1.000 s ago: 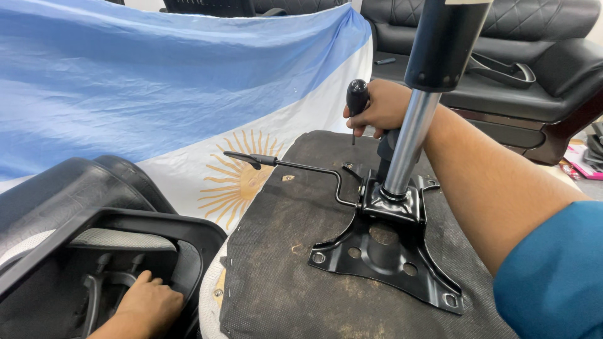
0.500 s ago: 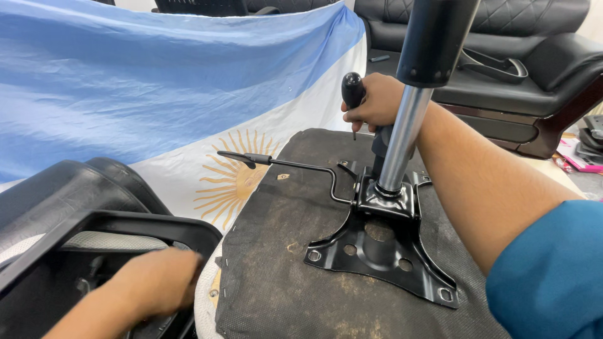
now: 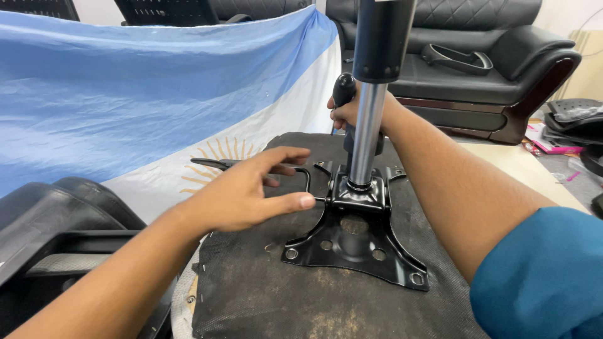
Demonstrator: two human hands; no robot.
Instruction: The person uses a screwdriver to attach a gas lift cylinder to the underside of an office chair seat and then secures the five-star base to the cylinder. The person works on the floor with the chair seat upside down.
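An upturned chair seat with dusty black fabric lies in front of me. A black metal mounting plate rests on it, with a chrome gas cylinder rising from its middle and a thin lever sticking out left. My right hand grips a black-handled screwdriver behind the cylinder, tip pointing down at the plate's far side. My left hand hovers open above the seat, fingers spread, just left of the plate and over the lever.
A blue-and-white flag with a sun emblem is draped behind the seat. A black chair backrest lies at lower left. A black leather sofa stands at the back right, with chair parts on the floor beside it.
My left hand has left the black backrest at lower left and swung up and right to hover by the mounting plate. The right hand stays on the screwdriver.
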